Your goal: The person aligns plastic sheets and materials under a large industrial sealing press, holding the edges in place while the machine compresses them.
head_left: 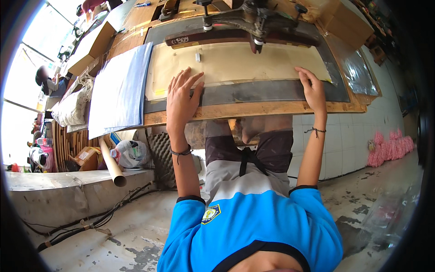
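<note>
A long tan sheet (pixel 263 63) lies on a dark board (pixel 263 93) on the bench in front of me. My left hand (pixel 183 93) rests at the sheet's left near edge, fingers stretched forward over it. At the right end, my right hand (pixel 314 90) has its fingers extended onto the sheet, with the thumb side inward. A faint clear film seems to span between my hands, but its edges are hard to make out. Forward of my left fingertips sits a small pale block (pixel 198 57). Beyond the sheet stands a dark red bar (pixel 204 40) under a metal clamp frame (pixel 256 22).
A stack of whitish-blue sheets (pixel 120 90) overhangs the bench at left. Clear plastic packets (pixel 358 72) and a cardboard box (pixel 346 22) are at right. A cardboard tube (pixel 111 161) leans below left. Pink bundles (pixel 389 147) lie on the floor. Another person (pixel 52 84) sits far left.
</note>
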Motion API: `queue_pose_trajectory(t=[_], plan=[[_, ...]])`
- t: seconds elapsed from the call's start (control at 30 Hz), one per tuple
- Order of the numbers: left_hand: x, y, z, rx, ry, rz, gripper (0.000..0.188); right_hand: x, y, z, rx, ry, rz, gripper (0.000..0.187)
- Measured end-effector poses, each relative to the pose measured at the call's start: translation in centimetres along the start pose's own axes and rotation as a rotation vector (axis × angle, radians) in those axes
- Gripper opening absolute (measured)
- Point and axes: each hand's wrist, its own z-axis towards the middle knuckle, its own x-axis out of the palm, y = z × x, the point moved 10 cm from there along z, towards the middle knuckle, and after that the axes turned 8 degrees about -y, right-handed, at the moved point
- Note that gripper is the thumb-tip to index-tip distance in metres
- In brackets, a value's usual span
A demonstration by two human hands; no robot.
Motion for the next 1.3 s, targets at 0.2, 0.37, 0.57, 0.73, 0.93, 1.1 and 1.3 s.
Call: queue_pose_trajectory(t=[0.2,0.37,0.57,0.73,0.93,1.1,1.3], plan=[[-0.5,0.1,0.1,-0.032,-0.001,0.008,0.033,0.5,0.9,0.2,0.023,0.005,-0.016,0.039],[0.0,0.1,0.4,-0.054,0.038,0.034,0.032,0.6,1.3,0.4,0.01,0.002,-0.019,0.034],[0.2,0.1,0.8,-0.07,0.067,0.053,0.033,0.7,1.4,0.7,0.026,0.011,-0.024,0.032],[0.3,0.1,0.8,-0.089,0.073,0.045,0.035,1.0,2.5,0.7,-0.05,0.012,-0.078,0.03],[0.4,-0.1,0.9,-0.086,0.091,0.064,0.038,2.0,2.7,0.6,-0.138,0.106,-0.242,0.028],[0.6,0.0,1.0,-0.084,0.107,0.063,0.04,1.8,2.6,0.8,-0.128,0.104,-0.234,0.029],[1.0,-0.2,0.9,-0.04,0.156,0.152,0.046,1.9,2.7,0.9,-0.114,0.101,-0.241,0.03]])
